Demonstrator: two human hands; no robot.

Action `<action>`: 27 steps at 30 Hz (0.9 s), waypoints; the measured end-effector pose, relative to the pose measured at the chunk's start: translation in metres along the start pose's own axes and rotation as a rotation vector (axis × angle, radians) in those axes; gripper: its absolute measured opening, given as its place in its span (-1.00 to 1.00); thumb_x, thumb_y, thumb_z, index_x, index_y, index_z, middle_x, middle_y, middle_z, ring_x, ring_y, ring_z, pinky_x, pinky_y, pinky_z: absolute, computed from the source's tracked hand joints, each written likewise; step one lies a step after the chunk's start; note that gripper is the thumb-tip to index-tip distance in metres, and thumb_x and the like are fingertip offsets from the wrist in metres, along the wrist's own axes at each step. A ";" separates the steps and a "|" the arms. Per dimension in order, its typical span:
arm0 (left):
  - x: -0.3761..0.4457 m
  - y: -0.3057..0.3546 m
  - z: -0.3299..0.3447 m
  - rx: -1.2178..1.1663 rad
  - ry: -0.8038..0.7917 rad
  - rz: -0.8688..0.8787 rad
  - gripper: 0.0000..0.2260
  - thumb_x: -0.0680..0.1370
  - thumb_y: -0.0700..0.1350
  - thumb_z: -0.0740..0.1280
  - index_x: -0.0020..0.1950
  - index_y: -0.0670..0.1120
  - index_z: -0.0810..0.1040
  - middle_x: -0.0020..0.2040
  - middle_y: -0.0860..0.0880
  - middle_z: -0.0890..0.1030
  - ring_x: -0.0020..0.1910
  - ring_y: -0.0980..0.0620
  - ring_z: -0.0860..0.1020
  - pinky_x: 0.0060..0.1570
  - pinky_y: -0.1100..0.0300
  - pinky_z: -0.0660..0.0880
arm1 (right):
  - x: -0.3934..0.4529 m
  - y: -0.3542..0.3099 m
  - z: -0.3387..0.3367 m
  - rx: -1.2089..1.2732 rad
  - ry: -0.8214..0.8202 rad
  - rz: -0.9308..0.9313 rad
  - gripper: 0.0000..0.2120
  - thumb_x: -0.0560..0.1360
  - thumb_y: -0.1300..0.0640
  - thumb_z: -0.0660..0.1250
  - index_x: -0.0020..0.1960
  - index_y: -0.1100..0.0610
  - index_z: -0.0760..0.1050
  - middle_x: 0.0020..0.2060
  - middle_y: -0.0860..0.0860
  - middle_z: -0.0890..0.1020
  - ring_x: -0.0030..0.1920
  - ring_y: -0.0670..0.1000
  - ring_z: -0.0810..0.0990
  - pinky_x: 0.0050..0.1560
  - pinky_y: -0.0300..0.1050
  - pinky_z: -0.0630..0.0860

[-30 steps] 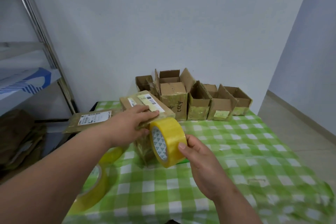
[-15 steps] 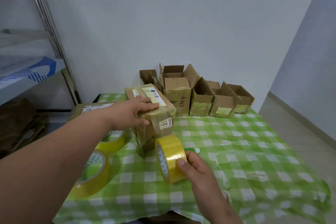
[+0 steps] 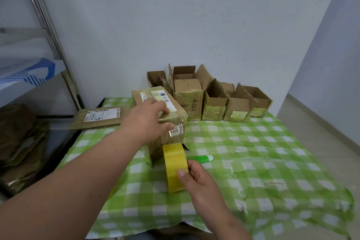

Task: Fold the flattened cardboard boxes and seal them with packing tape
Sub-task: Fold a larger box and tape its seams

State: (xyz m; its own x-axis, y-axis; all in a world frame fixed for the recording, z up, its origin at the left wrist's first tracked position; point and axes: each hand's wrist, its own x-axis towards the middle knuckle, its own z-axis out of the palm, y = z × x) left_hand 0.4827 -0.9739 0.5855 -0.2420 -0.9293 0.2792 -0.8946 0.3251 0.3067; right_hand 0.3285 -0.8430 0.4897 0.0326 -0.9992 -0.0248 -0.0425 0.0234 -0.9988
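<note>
Table with a green checked cloth (image 3: 253,142): taped box (image 3: 165,142) in the middle, open boxes (image 3: 214,103) along the far edge, flattened box (image 3: 97,119) far left, green cutter (image 3: 202,159) near the middle.

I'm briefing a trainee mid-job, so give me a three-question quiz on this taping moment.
1. True or false: the right hand holds the yellow tape roll.
2. What does the left hand rest on? A) the flattened box B) the closed box C) the green pen
3. Fill in: the green pen lies on the checked ____.

Key:
1. True; thumb on the roll's outer face, the roll low against the front of the closed box.
2. B; the flattened box lies apart, further left.
3. Tablecloth.
</note>
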 end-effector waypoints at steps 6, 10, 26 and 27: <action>-0.001 -0.008 0.007 0.099 0.044 0.046 -0.62 0.50 0.26 0.35 0.23 0.14 0.46 0.22 0.10 0.51 0.08 0.00 0.50 -0.11 0.08 0.44 | 0.008 0.001 -0.003 -0.017 -0.021 0.037 -0.88 0.59 0.10 0.33 0.04 -0.08 0.61 -0.05 -0.06 0.70 0.01 -0.04 0.66 0.05 -0.20 0.55; 0.002 -0.014 0.004 0.133 0.014 0.083 -0.57 0.50 0.30 0.30 0.30 0.16 0.45 0.23 0.13 0.51 0.12 0.01 0.51 -0.04 0.04 0.51 | 0.005 0.008 -0.004 -0.028 -0.043 0.044 -0.87 0.58 0.07 0.35 -0.01 -0.15 0.62 -0.04 -0.07 0.70 0.03 -0.06 0.65 0.11 -0.15 0.54; 0.012 -0.027 -0.007 0.035 -0.095 0.063 -0.48 0.53 0.22 0.34 0.47 0.19 0.38 0.50 0.15 0.35 0.48 0.04 0.29 0.36 0.02 0.33 | 0.004 0.009 0.012 -0.091 -0.047 -0.053 -0.77 0.50 -0.11 0.32 0.06 -0.02 0.59 -0.04 0.06 0.68 0.02 0.10 0.63 0.11 0.08 0.55; 0.010 -0.029 -0.006 0.007 -0.095 0.064 -0.48 0.54 0.19 0.34 0.49 0.17 0.36 0.52 0.13 0.33 0.52 0.06 0.22 0.42 -0.01 0.27 | 0.003 0.008 0.011 -0.081 -0.048 -0.047 -0.82 0.53 -0.06 0.33 0.06 -0.02 0.60 -0.04 0.05 0.69 0.02 0.08 0.64 0.11 0.05 0.56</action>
State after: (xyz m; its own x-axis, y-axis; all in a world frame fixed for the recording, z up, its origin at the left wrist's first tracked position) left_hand 0.5080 -0.9917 0.5849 -0.3333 -0.9190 0.2106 -0.8784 0.3838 0.2848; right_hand 0.3393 -0.8460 0.4808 0.0839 -0.9963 0.0177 -0.1202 -0.0277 -0.9924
